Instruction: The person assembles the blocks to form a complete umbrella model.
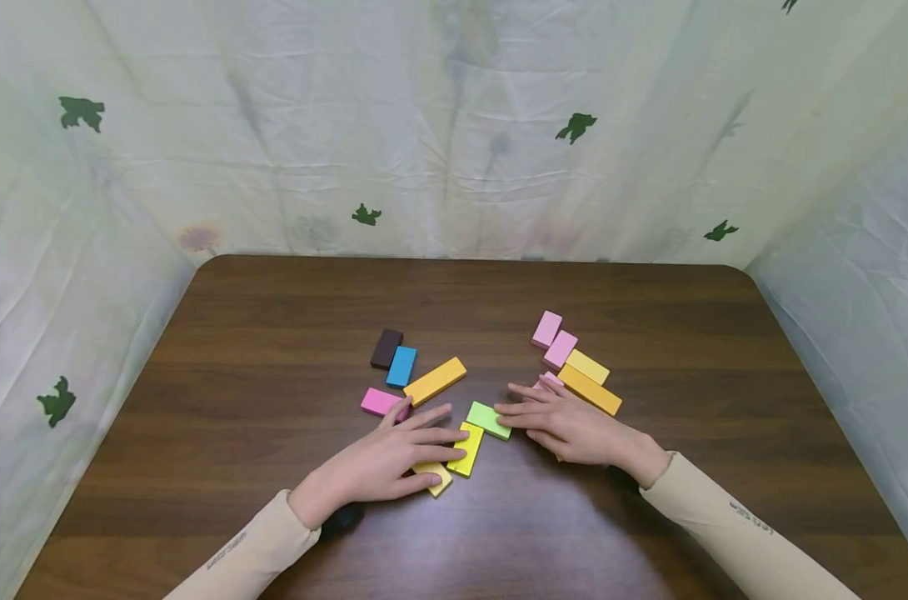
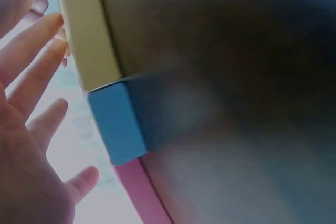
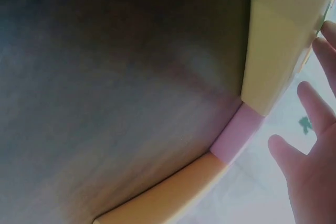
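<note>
My left hand (image 1: 382, 462) lies spread with straight fingers over the left end of a line of coloured wooden blocks. Its fingertips rest on a bright yellow block (image 1: 476, 442), and its thumb is on a pale yellow block (image 1: 430, 468). A pink block (image 1: 379, 402) is by the little finger. My right hand (image 1: 570, 425) is also spread, fingertips at a light green block (image 1: 486, 416) and a partly covered pink block (image 1: 551, 379). Hidden from above, a blue block (image 2: 118, 124) shows in the left wrist view; a pale yellow block (image 3: 278, 40) shows in the right.
Beyond the left hand lie an orange block (image 1: 437, 381), a blue block (image 1: 402, 367) and a dark brown block (image 1: 386, 348). Past the right hand are an orange block (image 1: 591, 390), a yellow block (image 1: 589, 365) and two pink blocks. The wooden table (image 1: 274, 308) is surrounded by curtains.
</note>
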A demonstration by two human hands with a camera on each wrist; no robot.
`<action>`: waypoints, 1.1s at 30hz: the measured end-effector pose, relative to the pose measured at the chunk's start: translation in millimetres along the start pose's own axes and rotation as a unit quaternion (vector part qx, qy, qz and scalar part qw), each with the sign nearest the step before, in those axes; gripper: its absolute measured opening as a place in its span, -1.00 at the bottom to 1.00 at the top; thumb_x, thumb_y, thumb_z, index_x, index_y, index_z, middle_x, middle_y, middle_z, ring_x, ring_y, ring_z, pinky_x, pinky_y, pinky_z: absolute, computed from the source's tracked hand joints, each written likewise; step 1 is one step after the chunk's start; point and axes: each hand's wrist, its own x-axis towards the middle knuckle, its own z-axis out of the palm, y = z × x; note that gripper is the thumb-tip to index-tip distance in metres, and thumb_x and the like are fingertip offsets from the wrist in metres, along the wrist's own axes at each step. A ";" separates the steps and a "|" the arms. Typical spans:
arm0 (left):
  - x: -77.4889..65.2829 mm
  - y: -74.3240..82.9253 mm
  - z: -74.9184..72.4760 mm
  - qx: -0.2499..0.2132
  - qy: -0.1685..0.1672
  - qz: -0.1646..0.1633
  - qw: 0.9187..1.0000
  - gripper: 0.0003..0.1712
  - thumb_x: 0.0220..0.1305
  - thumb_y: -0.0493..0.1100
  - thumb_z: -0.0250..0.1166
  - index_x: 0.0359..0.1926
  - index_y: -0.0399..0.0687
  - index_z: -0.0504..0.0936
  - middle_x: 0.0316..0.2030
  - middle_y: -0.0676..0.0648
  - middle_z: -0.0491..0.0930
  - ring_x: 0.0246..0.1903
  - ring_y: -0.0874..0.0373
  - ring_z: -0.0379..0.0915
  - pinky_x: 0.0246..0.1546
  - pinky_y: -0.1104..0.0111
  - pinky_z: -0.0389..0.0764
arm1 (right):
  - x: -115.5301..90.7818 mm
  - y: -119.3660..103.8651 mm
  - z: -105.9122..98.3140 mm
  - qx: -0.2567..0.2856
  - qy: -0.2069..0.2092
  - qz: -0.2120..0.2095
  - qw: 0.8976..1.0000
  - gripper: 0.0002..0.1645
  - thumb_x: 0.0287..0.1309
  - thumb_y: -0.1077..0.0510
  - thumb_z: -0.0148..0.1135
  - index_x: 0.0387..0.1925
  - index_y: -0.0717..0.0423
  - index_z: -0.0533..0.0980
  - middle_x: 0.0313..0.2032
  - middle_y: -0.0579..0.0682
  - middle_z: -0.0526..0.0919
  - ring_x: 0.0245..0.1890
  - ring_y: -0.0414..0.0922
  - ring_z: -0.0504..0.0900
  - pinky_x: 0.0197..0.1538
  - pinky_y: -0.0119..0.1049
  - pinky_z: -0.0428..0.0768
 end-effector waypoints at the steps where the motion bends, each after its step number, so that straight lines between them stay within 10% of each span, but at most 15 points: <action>1: -1.3 0.7 0.6 -0.002 0.000 0.001 1.000 -0.54 0.36 0.05 0.16 0.24 0.15 0.52 0.31 0.16 0.32 0.41 0.06 -0.04 0.24 -0.23 -0.04 | 0.1 0.3 0.3 0.003 0.000 0.003 1.000 -0.49 0.27 0.23 0.12 0.26 -0.01 0.45 0.29 -0.12 0.40 0.37 0.01 0.18 0.29 0.24 0.05; 33: 35.4 20.5 11.5 0.050 -0.046 0.044 0.997 -0.36 0.38 0.13 0.11 0.38 0.00 0.32 0.39 0.07 0.20 0.39 0.14 0.01 0.33 -0.03 0.00 | 7.9 6.5 2.6 -0.037 0.040 0.044 0.998 -0.47 0.22 0.31 0.16 0.24 0.06 0.46 0.18 0.01 0.47 0.32 0.11 0.24 0.26 0.26 0.12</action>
